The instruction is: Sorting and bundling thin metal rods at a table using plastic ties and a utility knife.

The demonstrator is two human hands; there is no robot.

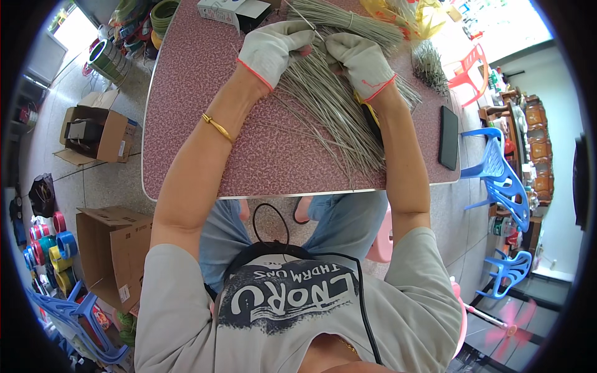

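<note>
My left hand [270,52], in a white knit glove with a red-edged cuff, pinches a thin pale strand [301,16] that slants up past the far edge of the view. Close by on the right, my right hand [361,63], gloved alike, has its fingertips closed at the strand's lower end. Under both hands a loose bundle of thin grey wire-like strands [326,109] fans out over the speckled red table [186,154]. A yellow-and-black tool handle [371,122] shows partly beneath my right wrist; the rest of it is hidden.
A tied bundle of strands [347,19], a yellow plastic bag [426,21] and a small box [224,11] lie at the far side. A dark phone [448,137] rests near the right edge. Cardboard boxes [128,252] stand left, blue plastic chairs [499,172] right.
</note>
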